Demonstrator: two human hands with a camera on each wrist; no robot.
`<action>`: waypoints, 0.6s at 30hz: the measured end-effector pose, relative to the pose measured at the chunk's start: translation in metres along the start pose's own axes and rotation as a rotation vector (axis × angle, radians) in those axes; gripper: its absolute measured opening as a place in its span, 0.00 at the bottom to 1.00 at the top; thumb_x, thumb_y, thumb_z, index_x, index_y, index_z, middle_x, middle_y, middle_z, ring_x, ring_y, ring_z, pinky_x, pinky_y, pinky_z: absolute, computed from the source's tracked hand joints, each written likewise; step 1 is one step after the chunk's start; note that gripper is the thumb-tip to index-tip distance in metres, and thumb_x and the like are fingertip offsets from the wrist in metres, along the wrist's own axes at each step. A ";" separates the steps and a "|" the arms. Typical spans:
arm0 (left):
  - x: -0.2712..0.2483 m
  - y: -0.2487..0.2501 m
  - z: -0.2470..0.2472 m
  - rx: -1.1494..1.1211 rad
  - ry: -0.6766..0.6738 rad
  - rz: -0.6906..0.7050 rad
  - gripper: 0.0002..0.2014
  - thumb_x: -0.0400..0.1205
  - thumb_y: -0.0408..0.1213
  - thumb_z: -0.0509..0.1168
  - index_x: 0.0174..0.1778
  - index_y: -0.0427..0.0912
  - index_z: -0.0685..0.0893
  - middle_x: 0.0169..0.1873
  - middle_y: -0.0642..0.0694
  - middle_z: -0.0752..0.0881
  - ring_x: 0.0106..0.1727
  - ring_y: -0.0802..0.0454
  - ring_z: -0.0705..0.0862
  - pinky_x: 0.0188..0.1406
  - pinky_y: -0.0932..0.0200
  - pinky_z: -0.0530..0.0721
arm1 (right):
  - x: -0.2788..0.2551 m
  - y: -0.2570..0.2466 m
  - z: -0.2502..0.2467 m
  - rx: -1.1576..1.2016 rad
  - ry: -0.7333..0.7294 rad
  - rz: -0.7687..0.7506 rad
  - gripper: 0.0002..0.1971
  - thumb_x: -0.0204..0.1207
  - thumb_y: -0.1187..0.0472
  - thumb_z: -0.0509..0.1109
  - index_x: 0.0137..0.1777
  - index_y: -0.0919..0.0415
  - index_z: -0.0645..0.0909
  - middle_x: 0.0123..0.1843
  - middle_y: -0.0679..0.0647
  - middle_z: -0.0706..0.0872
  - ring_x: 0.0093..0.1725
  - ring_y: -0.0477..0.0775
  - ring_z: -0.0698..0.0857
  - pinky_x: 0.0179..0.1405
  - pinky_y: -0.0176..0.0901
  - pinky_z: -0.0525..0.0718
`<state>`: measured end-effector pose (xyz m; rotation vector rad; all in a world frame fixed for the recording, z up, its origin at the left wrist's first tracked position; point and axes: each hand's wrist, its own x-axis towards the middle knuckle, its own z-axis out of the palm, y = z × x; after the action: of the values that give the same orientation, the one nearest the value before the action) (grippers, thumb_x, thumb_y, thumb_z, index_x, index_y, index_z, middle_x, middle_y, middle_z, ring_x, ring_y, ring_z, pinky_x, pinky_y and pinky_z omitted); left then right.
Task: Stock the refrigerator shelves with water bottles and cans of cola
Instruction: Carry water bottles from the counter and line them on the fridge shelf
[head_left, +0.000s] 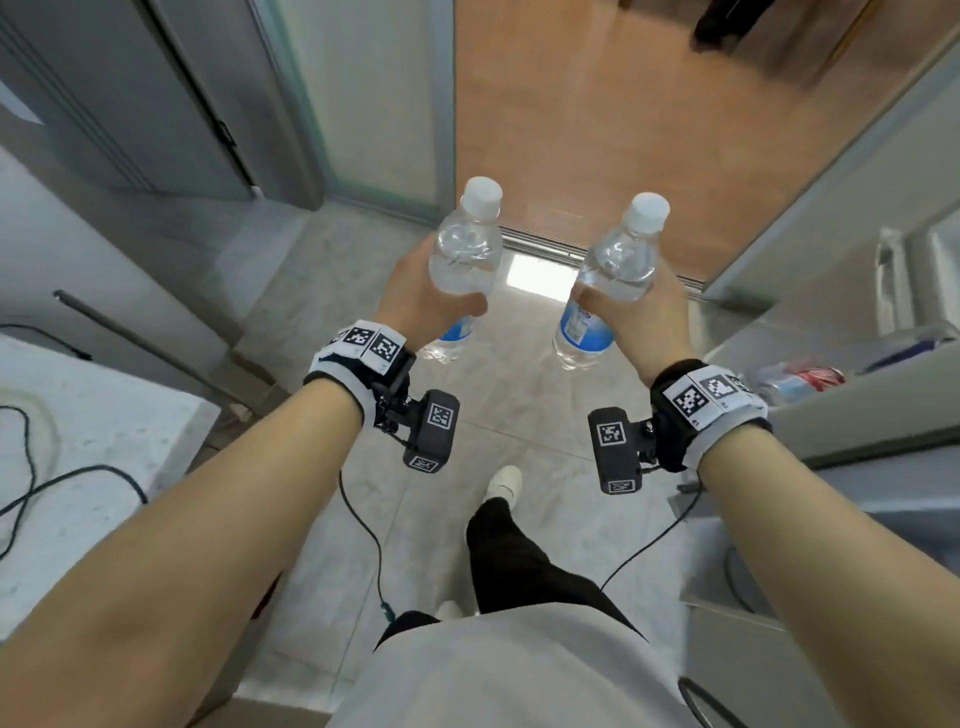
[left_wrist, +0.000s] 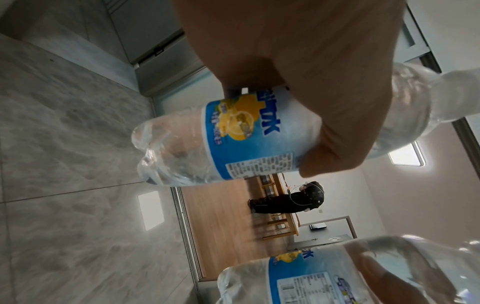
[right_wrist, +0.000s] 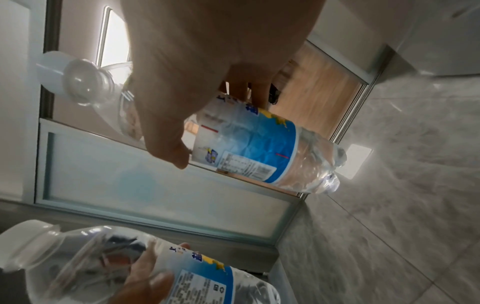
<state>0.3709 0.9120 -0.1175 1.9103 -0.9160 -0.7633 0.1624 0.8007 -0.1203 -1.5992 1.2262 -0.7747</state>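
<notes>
Both my forearms reach forward, bare, almost parallel, each with a band on the wrist. My left hand (head_left: 415, 291) has its fingers and thumb curled around the middle of a water bottle (head_left: 464, 260), which I hold upright. My right hand (head_left: 652, 317) grips a second water bottle (head_left: 608, 283) the same way, thumb across the front. The two hands are near, not touching.

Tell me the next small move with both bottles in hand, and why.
Probably carry them on to the refrigerator, which isn't clearly identifiable in these views. The left hand grips one water bottle, the right hand grips the other bottle, both capped and held above the tile floor.
</notes>
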 end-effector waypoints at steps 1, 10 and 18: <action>0.019 0.002 0.002 0.010 -0.002 0.002 0.24 0.68 0.33 0.78 0.56 0.51 0.77 0.46 0.57 0.83 0.52 0.51 0.83 0.44 0.63 0.77 | 0.019 0.002 0.005 0.016 0.011 0.002 0.30 0.56 0.47 0.80 0.61 0.48 0.81 0.56 0.45 0.89 0.56 0.48 0.89 0.62 0.55 0.87; 0.172 0.055 0.018 0.069 -0.038 0.085 0.24 0.68 0.27 0.77 0.53 0.53 0.77 0.40 0.64 0.81 0.40 0.72 0.79 0.30 0.84 0.72 | 0.180 -0.005 0.018 0.163 0.088 0.049 0.29 0.56 0.53 0.81 0.60 0.52 0.82 0.55 0.47 0.90 0.55 0.47 0.89 0.62 0.55 0.87; 0.304 0.086 0.036 0.066 -0.153 0.128 0.26 0.66 0.30 0.80 0.59 0.47 0.81 0.45 0.59 0.85 0.47 0.62 0.84 0.37 0.77 0.78 | 0.283 -0.010 0.013 0.179 0.189 0.081 0.33 0.58 0.50 0.82 0.65 0.54 0.80 0.58 0.47 0.89 0.58 0.45 0.88 0.62 0.48 0.87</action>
<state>0.4819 0.6143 -0.1044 1.8488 -1.1586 -0.8198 0.2616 0.5356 -0.1327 -1.3469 1.3075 -0.9724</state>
